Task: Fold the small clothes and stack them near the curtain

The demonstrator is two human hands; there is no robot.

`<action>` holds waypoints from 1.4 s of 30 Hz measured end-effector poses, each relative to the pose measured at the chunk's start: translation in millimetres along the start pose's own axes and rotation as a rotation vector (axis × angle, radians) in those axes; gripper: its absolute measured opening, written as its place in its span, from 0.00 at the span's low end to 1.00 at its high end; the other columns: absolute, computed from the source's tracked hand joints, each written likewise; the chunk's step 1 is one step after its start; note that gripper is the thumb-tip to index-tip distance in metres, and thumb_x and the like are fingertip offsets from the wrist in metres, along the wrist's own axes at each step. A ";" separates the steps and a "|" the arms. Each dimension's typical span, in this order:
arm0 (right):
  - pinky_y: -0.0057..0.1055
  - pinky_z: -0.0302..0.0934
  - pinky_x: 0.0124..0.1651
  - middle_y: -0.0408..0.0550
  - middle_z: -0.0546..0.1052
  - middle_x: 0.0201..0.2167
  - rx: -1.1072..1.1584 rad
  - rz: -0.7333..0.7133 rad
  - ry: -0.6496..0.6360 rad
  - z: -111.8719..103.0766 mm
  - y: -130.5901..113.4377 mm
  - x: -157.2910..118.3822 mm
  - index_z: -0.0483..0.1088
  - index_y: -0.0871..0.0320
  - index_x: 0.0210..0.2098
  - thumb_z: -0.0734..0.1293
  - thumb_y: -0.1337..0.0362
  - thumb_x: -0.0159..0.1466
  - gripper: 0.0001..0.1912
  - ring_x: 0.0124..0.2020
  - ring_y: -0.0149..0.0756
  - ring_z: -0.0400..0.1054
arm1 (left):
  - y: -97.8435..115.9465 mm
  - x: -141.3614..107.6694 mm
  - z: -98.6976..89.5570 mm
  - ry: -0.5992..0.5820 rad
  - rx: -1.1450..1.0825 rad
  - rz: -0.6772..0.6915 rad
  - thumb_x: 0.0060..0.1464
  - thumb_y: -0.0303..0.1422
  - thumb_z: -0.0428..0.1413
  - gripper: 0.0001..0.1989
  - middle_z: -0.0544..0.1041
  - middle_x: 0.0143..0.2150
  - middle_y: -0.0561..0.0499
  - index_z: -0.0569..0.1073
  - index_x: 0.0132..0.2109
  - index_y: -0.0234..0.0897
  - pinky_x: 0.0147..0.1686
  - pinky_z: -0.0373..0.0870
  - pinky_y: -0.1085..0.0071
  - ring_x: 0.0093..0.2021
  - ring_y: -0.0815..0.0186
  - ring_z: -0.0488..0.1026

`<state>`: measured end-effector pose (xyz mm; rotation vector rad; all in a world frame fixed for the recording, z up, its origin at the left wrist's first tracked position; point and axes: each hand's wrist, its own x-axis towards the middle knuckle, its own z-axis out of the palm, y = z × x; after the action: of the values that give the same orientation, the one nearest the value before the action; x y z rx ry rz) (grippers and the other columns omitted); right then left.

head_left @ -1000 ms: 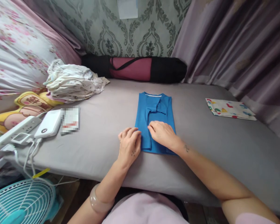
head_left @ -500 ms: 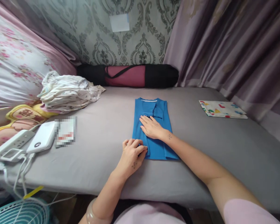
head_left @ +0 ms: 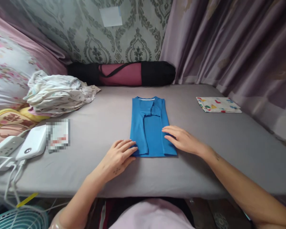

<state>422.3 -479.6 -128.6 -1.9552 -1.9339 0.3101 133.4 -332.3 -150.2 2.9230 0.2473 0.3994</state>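
A blue garment (head_left: 154, 136) lies flat on the grey bed surface (head_left: 90, 133), its sides folded inward into a narrow upright shape with the neckline at the far end. My left hand (head_left: 120, 156) touches its lower left corner, fingers apart and slightly bent. On the right edge, a bit higher up, rests my right hand (head_left: 181, 139), with its fingers stretched toward the cloth. Neither hand grips anything.
Crumpled pale cloth (head_left: 59, 92) lies at the left, near a white power bank (head_left: 32, 143) and a power strip (head_left: 7, 146) with cables. A folded patterned cloth (head_left: 218, 105) is at the right. A black and maroon bag (head_left: 121, 74) lies along the wall.
My right hand has moved from the middle of the garment to its right edge. My left hand has shifted left and its fingers have opened. The view has shifted slightly.
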 end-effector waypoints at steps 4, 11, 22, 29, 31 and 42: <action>0.38 0.59 0.59 0.51 0.74 0.52 0.033 -0.006 -0.012 -7.5 -13.6 -35.9 0.71 0.53 0.52 0.57 0.59 0.69 0.17 0.55 0.39 0.65 | -7.5 1.6 -1.9 -0.039 -0.042 0.075 0.65 0.34 0.48 0.17 0.74 0.57 0.48 0.71 0.57 0.44 0.59 0.64 0.60 0.60 0.61 0.67; 0.41 0.63 0.55 0.52 0.73 0.52 -0.126 -0.087 -0.034 7.5 -25.2 -62.1 0.70 0.52 0.53 0.61 0.62 0.68 0.16 0.52 0.42 0.66 | -5.7 7.3 6.0 -0.002 0.018 0.204 0.66 0.30 0.46 0.14 0.77 0.54 0.47 0.74 0.51 0.39 0.57 0.68 0.61 0.54 0.63 0.73; 0.39 0.67 0.46 0.55 0.74 0.47 -0.373 -0.190 0.008 17.9 -29.3 -60.7 0.70 0.62 0.48 0.57 0.77 0.64 0.16 0.43 0.42 0.68 | -7.5 11.8 7.5 -0.056 0.062 0.210 0.64 0.26 0.45 0.16 0.75 0.54 0.44 0.69 0.55 0.36 0.53 0.68 0.61 0.52 0.60 0.72; 0.39 0.66 0.50 0.52 0.76 0.45 -0.222 -0.194 0.028 4.2 -19.2 -53.0 0.71 0.58 0.44 0.57 0.74 0.66 0.14 0.45 0.40 0.70 | -16.4 15.1 0.0 -0.039 -0.105 0.198 0.64 0.24 0.44 0.16 0.75 0.55 0.47 0.70 0.53 0.39 0.59 0.64 0.61 0.57 0.63 0.70; 0.39 0.66 0.51 0.51 0.76 0.45 -0.153 -0.175 0.069 -1.7 -15.9 -47.9 0.71 0.57 0.45 0.57 0.73 0.66 0.14 0.46 0.39 0.70 | -19.0 19.2 -4.4 -0.031 -0.176 0.195 0.64 0.24 0.44 0.16 0.76 0.52 0.47 0.69 0.54 0.39 0.59 0.64 0.62 0.55 0.65 0.71; 0.29 0.67 0.44 0.44 0.79 0.45 0.113 0.044 0.164 -29.3 12.1 -1.6 0.73 0.53 0.48 0.59 0.66 0.66 0.15 0.44 0.35 0.73 | -41.2 72.9 -16.2 0.110 -0.420 -0.206 0.62 0.34 0.49 0.13 0.79 0.44 0.48 0.74 0.50 0.38 0.36 0.72 0.75 0.42 0.65 0.76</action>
<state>445.3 -484.2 -107.2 -1.8893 -1.7350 0.2563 192.4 -276.1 -124.8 2.4412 0.4199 0.5100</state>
